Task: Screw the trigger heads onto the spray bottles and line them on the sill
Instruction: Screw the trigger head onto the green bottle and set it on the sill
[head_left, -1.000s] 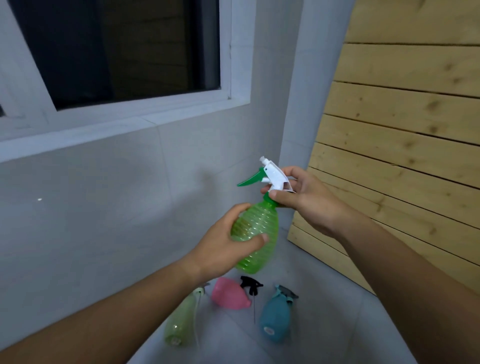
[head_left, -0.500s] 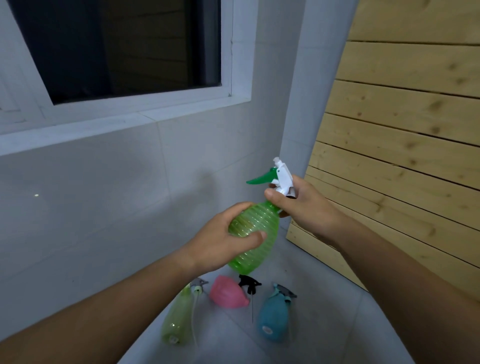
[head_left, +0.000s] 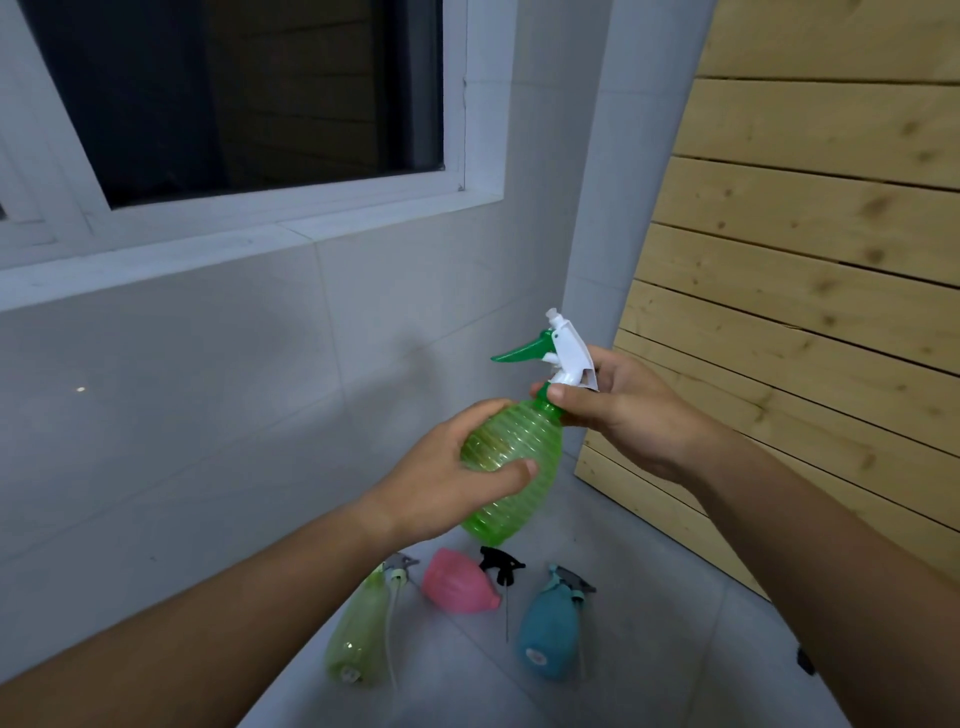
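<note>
I hold a ribbed green spray bottle (head_left: 519, 488) in mid-air, tilted slightly. My left hand (head_left: 447, 483) wraps its body. My right hand (head_left: 618, 410) pinches the collar under the white trigger head (head_left: 569, 351) with a green lever, which sits on the bottle's neck. On the floor below lie a pale green bottle (head_left: 358, 634), a pink bottle (head_left: 457, 582) and a blue bottle (head_left: 545, 629). A loose black trigger head (head_left: 501, 564) with a dip tube lies beside the pink one. The white window sill (head_left: 208, 254) runs across the upper left.
A dark window (head_left: 234, 93) sits above the sill in a grey tiled wall. A slatted wooden panel (head_left: 805, 291) leans at the right, close to my right arm. The floor is grey tile (head_left: 649, 675).
The trigger head has turned on the neck, its nozzle swinging upward. The bottle and both hands stayed in about the same place.
</note>
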